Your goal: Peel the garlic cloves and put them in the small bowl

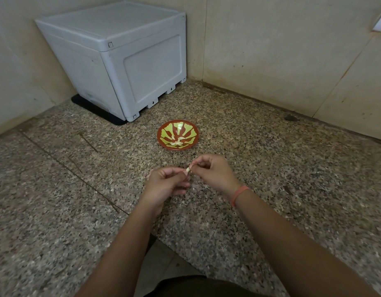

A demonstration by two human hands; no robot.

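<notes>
i held one garlic clove (187, 169) between both hands over the speckled stone tabletop (292, 168), close to my body and a little short of the small bowl (195, 133); my left hand (167, 182) pinched the lower end of the clove between thumb and curled fingers (181, 185), a hold that looked meant to keep it from turning; my right hand (213, 170), an orange band (238, 195) at its wrist, pinched the upper end, the grip one takes to pick at the skin; whether skin clung to the clove or was already off was too small to tell; the bowl, red-brown with yellow-green petals, stood on the tabletop just beyond my hands, near enough, i judged, for a finished clove to go in with a short reach; a few pale peeled cloves (177, 143) lay in its near side, so by my reckoning the task was under way and not done; working over bare stone rather than over the bowl would let loose skin fall clear of the peeled ones; a grey plastic box (125, 56) sat on a black mat (86, 103) in the far corner against the walls, well apart from the work.
</notes>
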